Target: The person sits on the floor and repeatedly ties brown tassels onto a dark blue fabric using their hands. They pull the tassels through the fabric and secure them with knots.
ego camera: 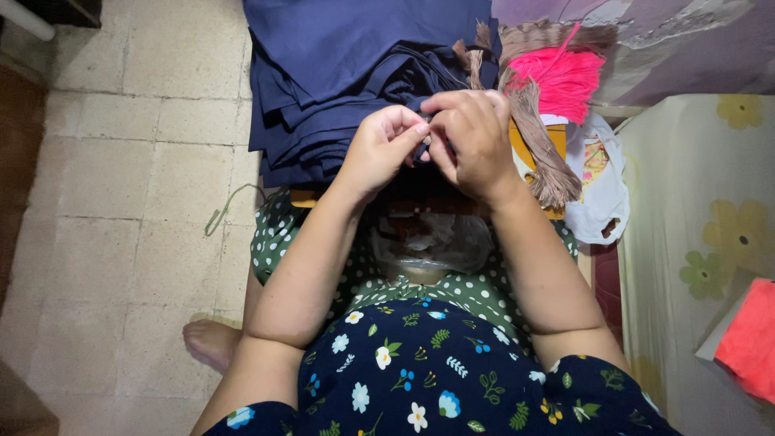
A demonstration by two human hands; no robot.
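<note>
Floor tiles (121, 161), pale and square, fill the left half of the head view, and a bare foot (211, 341) rests on them at about seven o'clock. At three o'clock stands a cloth with yellow and green flowers (694, 242), with a red-orange piece (751, 339) lying on it toward four o'clock.

At twelve o'clock lies a stack of navy blue fabric (339, 73), folded in layers; its long axis runs from the top edge down toward the hands, and its loose lower folds point toward the person. At about one o'clock, just beside the stack, sits a bundle of bright pink thread (561, 77) with brown tassel-like strands (545, 153) hanging down across an orange box (557, 137). A white plastic bag (601, 194) lies at two o'clock, next to those strands.

In the lap, near the centre, a clear plastic bag (432, 242) rests on green cloth with white dots (476, 295), above a dark floral garment (436, 379) at six o'clock.

Both hands meet over the lower edge of the navy fabric. The left hand (386, 149) is nearly closed, thumb and forefinger pinched together on a fold of the fabric. The right hand (472, 137) is curled, its fingertips pressed against the same spot, touching the left hand's fingertips. Something small and pale shows between them; what it is cannot be told.
</note>
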